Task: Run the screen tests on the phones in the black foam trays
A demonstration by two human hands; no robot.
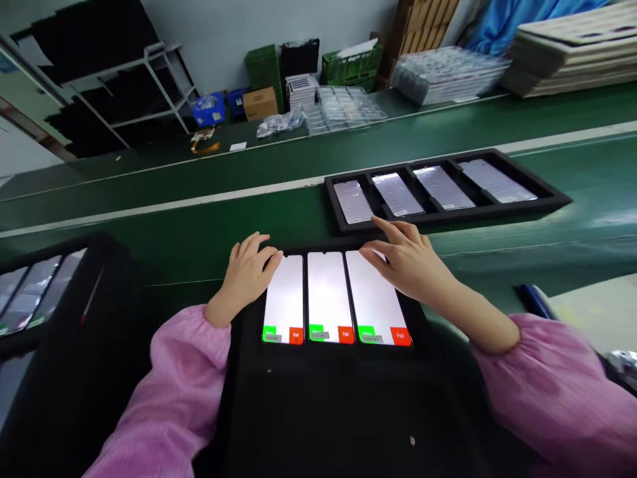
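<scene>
The left hand (249,272) is held at ten o'clock from three lit phones (328,292), thumb and fingers loosely parted by the leftmost one's top corner, while the right hand (405,255) is poised at two o'clock, thumb and forefinger spread near the rightmost one's top edge; whether glass is touched cannot be told. The white screens are marked with green and red boxes at six o'clock. On the green bench (199,219), four more phones (398,194) are held in a black tray (497,211) at two o'clock.
</scene>
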